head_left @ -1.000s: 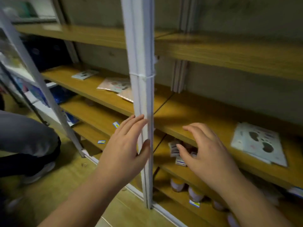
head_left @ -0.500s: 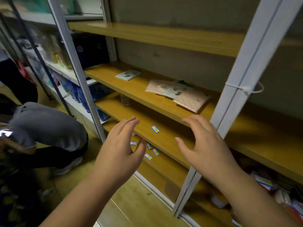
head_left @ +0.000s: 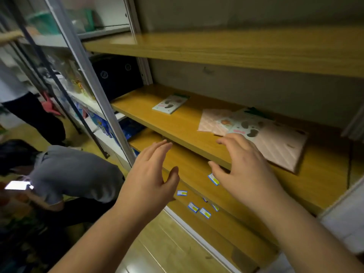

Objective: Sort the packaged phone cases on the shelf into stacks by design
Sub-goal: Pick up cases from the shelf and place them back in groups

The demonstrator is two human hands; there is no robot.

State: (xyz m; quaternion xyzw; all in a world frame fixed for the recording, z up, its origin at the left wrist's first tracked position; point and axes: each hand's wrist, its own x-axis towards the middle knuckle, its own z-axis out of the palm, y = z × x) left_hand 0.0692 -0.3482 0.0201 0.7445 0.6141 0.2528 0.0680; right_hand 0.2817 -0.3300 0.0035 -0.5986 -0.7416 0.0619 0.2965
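While both hands hover in front of the wooden shelf (head_left: 189, 123) with nothing in them, the left hand (head_left: 149, 174) has its fingers straight and close together, thumb spread, below the shelf's front edge. The right hand (head_left: 242, 170) reaches over that front edge with relaxed, slightly bent fingers, its fingertips (head_left: 222, 141) just beside the near corner of a loose pile of packaged phone cases (head_left: 256, 134); whether they touch it cannot be told. That pile lies toward the right end of the shelf: pale pink quilted packs at the bottom and white packs with dark blotches fanned over them, overlapping unevenly. A single white case pack (head_left: 170, 103) with similar dark blotches lies apart, near the shelf's left end and closer to its back edge. On the front edge of the shelf board below, small blue-and-yellow price labels (head_left: 199, 208) are stuck. To the left, a person in grey (head_left: 76, 174) crouches on the floor.
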